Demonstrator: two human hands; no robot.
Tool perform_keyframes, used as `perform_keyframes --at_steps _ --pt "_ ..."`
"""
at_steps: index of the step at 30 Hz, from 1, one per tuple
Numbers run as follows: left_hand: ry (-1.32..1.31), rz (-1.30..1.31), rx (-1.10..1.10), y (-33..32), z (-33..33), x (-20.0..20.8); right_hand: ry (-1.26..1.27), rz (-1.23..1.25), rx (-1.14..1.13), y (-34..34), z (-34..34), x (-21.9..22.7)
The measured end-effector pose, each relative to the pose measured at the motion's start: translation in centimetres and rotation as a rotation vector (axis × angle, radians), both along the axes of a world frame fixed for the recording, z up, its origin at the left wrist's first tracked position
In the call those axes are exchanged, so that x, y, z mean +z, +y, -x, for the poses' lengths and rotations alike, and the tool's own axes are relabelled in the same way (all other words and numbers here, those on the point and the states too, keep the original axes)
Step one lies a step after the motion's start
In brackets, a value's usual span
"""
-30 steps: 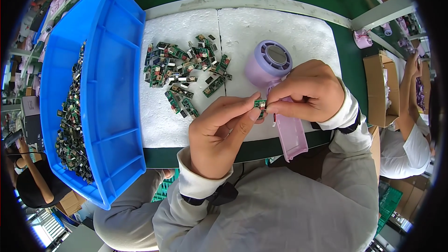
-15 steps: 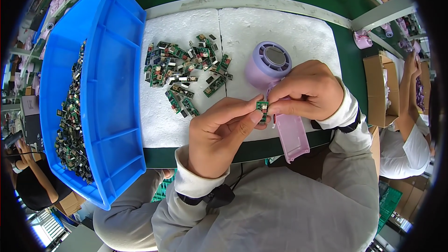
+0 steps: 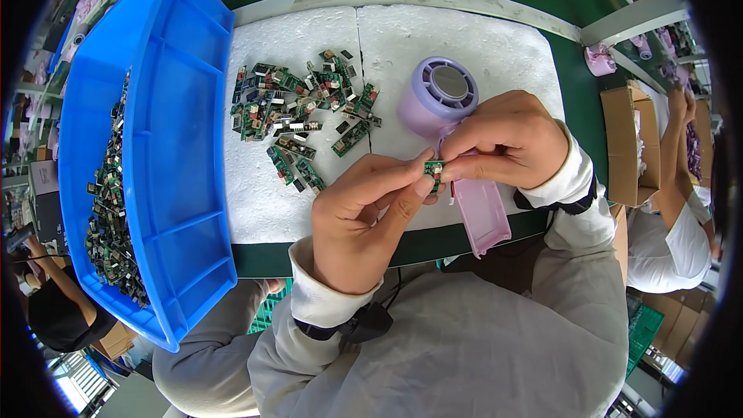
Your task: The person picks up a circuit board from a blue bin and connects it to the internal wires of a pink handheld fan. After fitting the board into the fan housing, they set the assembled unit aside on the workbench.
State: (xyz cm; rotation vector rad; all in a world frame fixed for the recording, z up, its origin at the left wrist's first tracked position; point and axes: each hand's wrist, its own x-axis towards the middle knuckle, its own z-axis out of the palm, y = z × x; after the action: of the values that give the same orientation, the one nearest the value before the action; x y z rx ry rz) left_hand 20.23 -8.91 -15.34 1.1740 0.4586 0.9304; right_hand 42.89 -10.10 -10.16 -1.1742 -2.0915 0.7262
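Observation:
Between the thumb and fingers of my left hand (image 3: pixel 360 213) is a small green circuit board (image 3: pixel 433 173) with tiny white and red parts. My right hand (image 3: pixel 511 143) is closed in a pinch at the board's right edge; whatever lies between its fingertips is hidden. A lilac handheld fan (image 3: pixel 414 108), its round vented head with a grey disc, lies just beyond my right hand. Its narrow part passes under that hand. Below the right hand, an open pale pink handle shell (image 3: pixel 481 217) reaches past the table's near edge. A short red wire (image 3: pixel 453 192) shows beside the shell.
Loose circuit boards (image 3: pixel 302 104) lie heaped on the white foam sheet (image 3: pixel 267 220). At the left a deep blue bin (image 3: pixel 182 162) holds many more boards. A metal rail (image 3: pixel 309 0) borders the far side. Cardboard boxes (image 3: pixel 631 147) and a co-worker's arm (image 3: pixel 675 147) appear at the right.
The view has shifted slightly, so the bin, boards and fan sit a little further left and up. Both hands keep the same pose around the circuit board.

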Motion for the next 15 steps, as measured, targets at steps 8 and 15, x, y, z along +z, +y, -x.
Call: perform_keyframes --at_steps 8,15 --pt "0.074 0.037 0.155 -0.2 -0.3 0.5 -0.001 -0.029 -0.002 -0.5 0.7 1.4" --pt "0.101 0.027 0.171 -0.5 -0.5 0.7 -0.017 -0.178 0.058 -0.3 0.8 0.4"
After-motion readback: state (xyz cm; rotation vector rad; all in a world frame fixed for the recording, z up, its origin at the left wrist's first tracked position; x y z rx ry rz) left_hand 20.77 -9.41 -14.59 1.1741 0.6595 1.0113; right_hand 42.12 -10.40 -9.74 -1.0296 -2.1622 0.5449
